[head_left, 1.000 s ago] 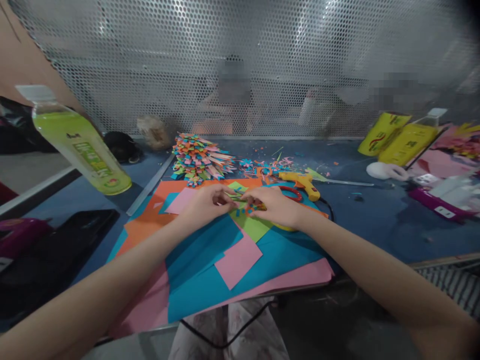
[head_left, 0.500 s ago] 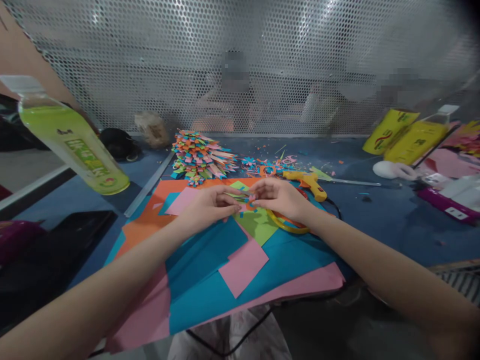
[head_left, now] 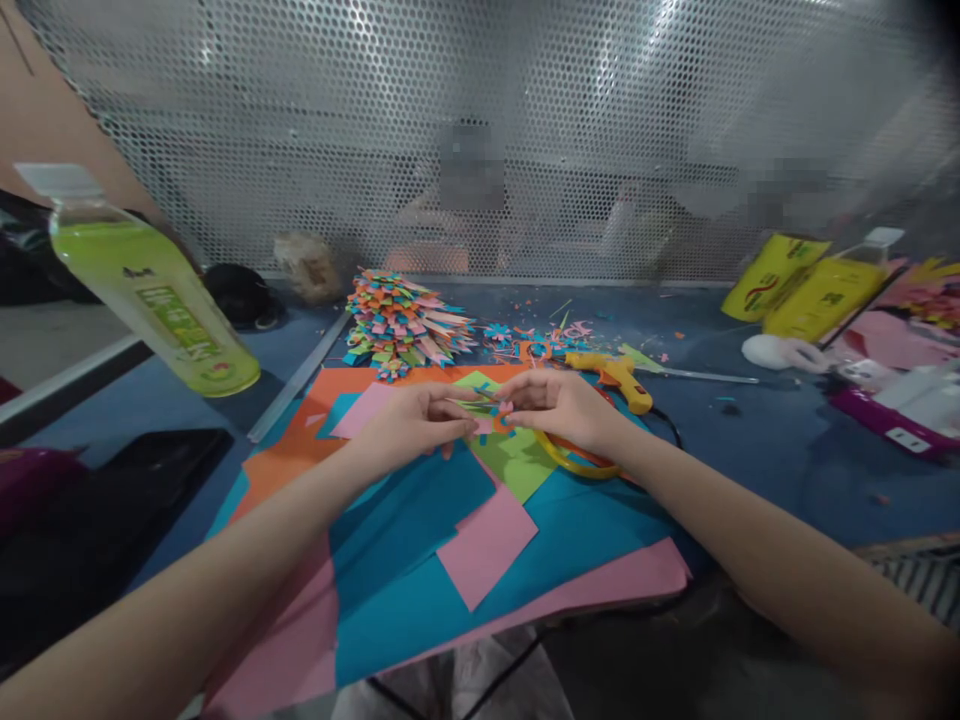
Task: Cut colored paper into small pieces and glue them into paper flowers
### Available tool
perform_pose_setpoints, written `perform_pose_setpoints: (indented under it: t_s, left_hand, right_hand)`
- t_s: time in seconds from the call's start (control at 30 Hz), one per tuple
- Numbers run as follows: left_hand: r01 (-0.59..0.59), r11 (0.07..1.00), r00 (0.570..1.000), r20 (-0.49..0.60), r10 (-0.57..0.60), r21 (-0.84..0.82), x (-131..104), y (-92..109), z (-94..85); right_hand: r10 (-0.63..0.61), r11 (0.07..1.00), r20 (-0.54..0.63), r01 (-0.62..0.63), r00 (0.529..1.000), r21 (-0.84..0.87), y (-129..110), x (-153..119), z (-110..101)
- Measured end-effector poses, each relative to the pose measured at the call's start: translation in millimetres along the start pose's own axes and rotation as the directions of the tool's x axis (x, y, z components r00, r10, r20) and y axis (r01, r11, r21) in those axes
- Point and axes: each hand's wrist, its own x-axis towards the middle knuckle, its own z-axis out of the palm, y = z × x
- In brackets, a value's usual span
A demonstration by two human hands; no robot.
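Note:
My left hand (head_left: pixel 420 420) and my right hand (head_left: pixel 559 408) face each other over stacked coloured paper sheets (head_left: pixel 510 560). Thumb and fingertips of my left hand are closed at a thin paper strip (head_left: pixel 480 405). My right hand pinches a small pink piece of paper (head_left: pixel 505 407) opposite it. Beneath the fingers lie a green sheet (head_left: pixel 525 462) and little blue, orange and pink bits. Under my right wrist shows a yellow curved rim (head_left: pixel 577 468), partly hidden. A yellow glue gun (head_left: pixel 619 375) rests just beyond my right hand.
Behind the sheets stands a cone of folded paper strips (head_left: pixel 405 320), beside paper scraps (head_left: pixel 536 340). A drink bottle (head_left: pixel 161 290) and a clear stick (head_left: pixel 300 375) are at left. Yellow packages (head_left: pixel 776 275) and a purple box (head_left: pixel 892 425) are at right. A perforated metal panel (head_left: pixel 315 120) rises behind.
The whole view has shifted slightly, so things sit a little lower. Both hands keep nearly the same place, with only small finger movement at the paper.

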Motion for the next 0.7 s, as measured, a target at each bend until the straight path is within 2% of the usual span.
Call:
perform_pose_setpoints:
  t_s: [0.17,0.37,0.57,0.7]
  left_hand:
    - [-0.044,0.997,0.998,0.034,0.046,-0.057,-0.3,-2.3,0.7]
    - [-0.024,0.996,0.999,0.037,0.028,-0.085,-1.2,-1.2,1.9]
    - [0.02,0.994,1.0,0.02,-0.018,-0.106,-4.1,4.9,2.6]
    - [0.005,0.996,1.0,0.012,-0.004,-0.091,-4.2,4.1,0.4]
  right_hand:
    - [0.015,1.0,0.025,-0.015,1.0,-0.025,0.8,0.2,0.6]
    - [0.005,0.998,0.068,-0.002,0.998,-0.056,1.3,-0.2,0.6]
    - [0.029,0.998,0.051,-0.026,0.998,-0.065,-1.4,-0.9,2.2]
    - [0.034,0.998,0.046,-0.031,0.998,-0.057,-4.1,-2.4,2.5]
